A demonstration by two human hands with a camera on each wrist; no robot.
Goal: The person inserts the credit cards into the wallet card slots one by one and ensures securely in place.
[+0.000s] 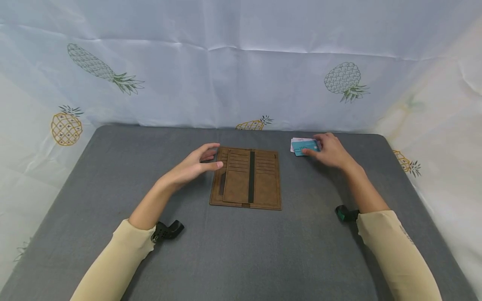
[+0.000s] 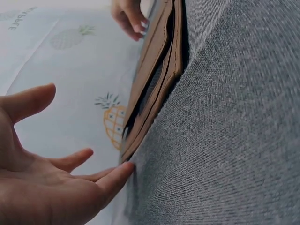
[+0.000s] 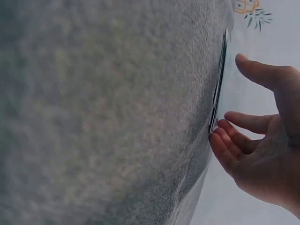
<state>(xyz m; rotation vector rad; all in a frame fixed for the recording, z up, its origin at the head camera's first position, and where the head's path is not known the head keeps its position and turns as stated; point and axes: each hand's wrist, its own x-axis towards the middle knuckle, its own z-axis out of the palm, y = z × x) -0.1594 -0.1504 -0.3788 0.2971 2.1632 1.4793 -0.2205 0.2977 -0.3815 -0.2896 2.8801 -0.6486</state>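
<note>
A brown wallet [image 1: 237, 179] lies unfolded on the grey table, with rows of card slots and a dark strip down its middle. Beside its left edge is my left hand [image 1: 193, 164], thumb and fingers spread with nothing between them. In the left wrist view a fingertip comes right at the corner of the wallet [image 2: 154, 79]. Farther right, a small stack of cards [image 1: 306, 146], blue on top of whitish ones, lies flat. My right hand [image 1: 331, 150] is over the stack's right end. The right wrist view has its fingertips at the edge of the cards [image 3: 218, 89], the thumb standing apart.
Grey cloth [image 1: 241, 251] covers the table. Behind it hangs a white curtain [image 1: 211, 83] printed with pineapples, which also runs along both sides. A black wrist camera [image 1: 169, 230] sits by the left cuff, another wrist camera [image 1: 345, 214] by the right cuff.
</note>
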